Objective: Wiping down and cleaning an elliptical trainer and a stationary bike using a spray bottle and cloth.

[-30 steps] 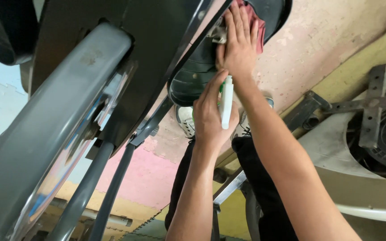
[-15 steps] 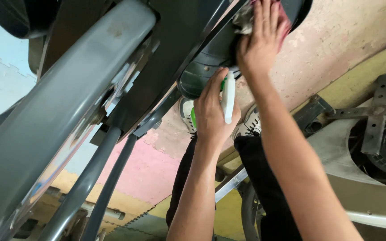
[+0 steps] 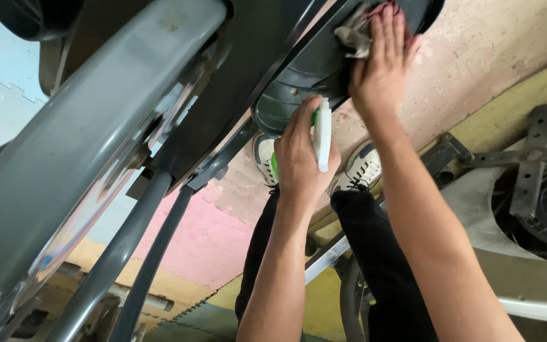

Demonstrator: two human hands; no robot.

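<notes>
While smooth grey tubes of an exercise machine [image 3: 96,145] fill the left edge, a ribbed black pedal [image 3: 299,95] juts out under its dark frame. Beside that pedal, the left hand [image 3: 302,158] has its grip wrapped around a white-and-green spray bottle [image 3: 322,134]. Farther right, the right hand [image 3: 381,69] lies flat, fingers spread, pressing a crumpled rag [image 3: 356,35] (greyish, soft) against the pedal's upper end.

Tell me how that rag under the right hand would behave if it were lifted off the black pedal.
The rag looks crumpled and bunched under the right hand, so it is probably floppy and would drape rather than hold shape. It seems thin cloth, likely light. Pushed along the ribbed black pedal, it would likely slide and fold, not roll.
</notes>
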